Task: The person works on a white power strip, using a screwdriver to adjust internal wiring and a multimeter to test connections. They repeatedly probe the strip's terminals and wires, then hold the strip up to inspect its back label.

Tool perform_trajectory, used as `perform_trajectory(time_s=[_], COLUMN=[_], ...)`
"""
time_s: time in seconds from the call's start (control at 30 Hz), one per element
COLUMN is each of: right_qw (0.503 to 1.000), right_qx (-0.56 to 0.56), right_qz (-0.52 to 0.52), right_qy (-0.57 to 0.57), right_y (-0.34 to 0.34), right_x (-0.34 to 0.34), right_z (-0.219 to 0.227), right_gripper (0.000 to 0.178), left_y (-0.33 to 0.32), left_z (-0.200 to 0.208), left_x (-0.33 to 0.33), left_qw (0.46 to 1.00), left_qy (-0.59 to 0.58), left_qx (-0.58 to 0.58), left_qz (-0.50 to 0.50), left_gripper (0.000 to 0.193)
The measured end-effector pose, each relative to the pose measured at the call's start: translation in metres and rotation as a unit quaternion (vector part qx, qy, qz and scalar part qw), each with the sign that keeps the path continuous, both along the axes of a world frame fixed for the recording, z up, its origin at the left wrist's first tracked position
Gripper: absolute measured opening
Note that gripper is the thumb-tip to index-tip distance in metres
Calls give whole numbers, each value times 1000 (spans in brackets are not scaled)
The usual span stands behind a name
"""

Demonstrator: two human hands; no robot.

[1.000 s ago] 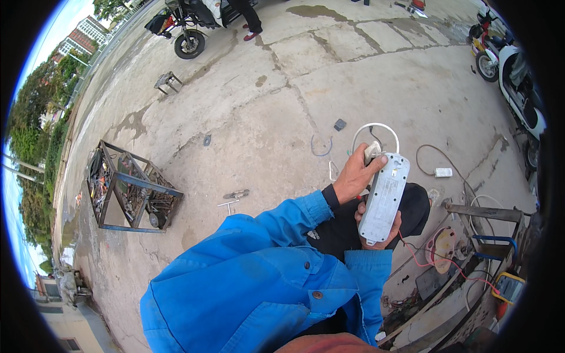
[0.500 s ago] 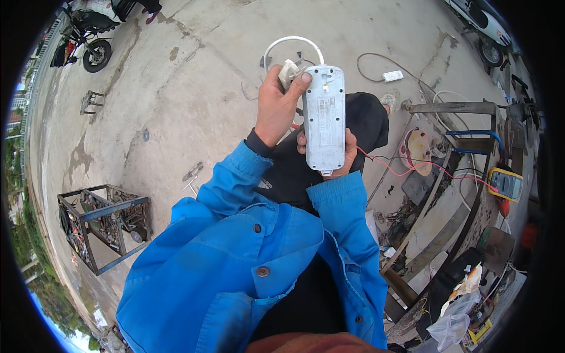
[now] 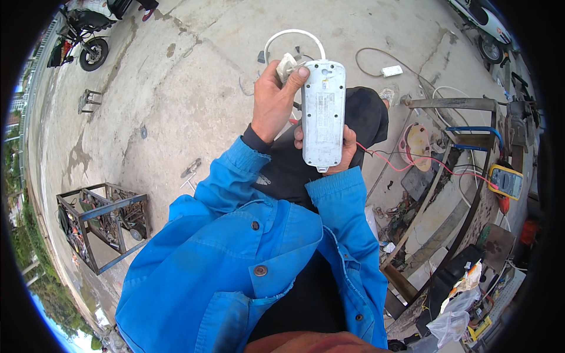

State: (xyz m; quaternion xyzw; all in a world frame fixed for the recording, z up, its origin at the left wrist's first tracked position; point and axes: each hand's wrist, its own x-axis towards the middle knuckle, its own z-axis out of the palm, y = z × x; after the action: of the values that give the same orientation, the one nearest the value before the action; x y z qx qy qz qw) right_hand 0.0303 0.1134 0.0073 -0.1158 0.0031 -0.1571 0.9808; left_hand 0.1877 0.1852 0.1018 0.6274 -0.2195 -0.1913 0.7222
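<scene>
Concrete yard below, and up front the white power strip [image 3: 322, 115] stands upright, back facing out: right hand [image 3: 344, 154] cups its lower end, left hand [image 3: 273, 100] pinches its plug [image 3: 286, 63] at the top.

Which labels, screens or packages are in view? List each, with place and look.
Label on the white power strip: pale rectangle on its back, held between left hand and right hand.
Multimeter: far right, yellow case, grey screen.
Plastic bag: lower right, clear, crumpled.
</scene>
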Motion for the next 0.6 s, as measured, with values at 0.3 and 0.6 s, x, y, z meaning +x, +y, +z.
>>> perform_trajectory(time_s=[0.3,0.6], right_qw=[1000,1000], right_qx=[3,2], right_qz=[-2,0], right_qy=[12,16], right_y=[1,0], right_x=[-2,-2], right_z=[1,0], right_gripper=[100,100], left_y=[2,2], left_z=[0,0], left_x=[-1,-1], left_qw=[1000,1000], left_qy=[15,10], left_qx=[8,6], left_qz=[-5,-5], left_gripper=[43,44])
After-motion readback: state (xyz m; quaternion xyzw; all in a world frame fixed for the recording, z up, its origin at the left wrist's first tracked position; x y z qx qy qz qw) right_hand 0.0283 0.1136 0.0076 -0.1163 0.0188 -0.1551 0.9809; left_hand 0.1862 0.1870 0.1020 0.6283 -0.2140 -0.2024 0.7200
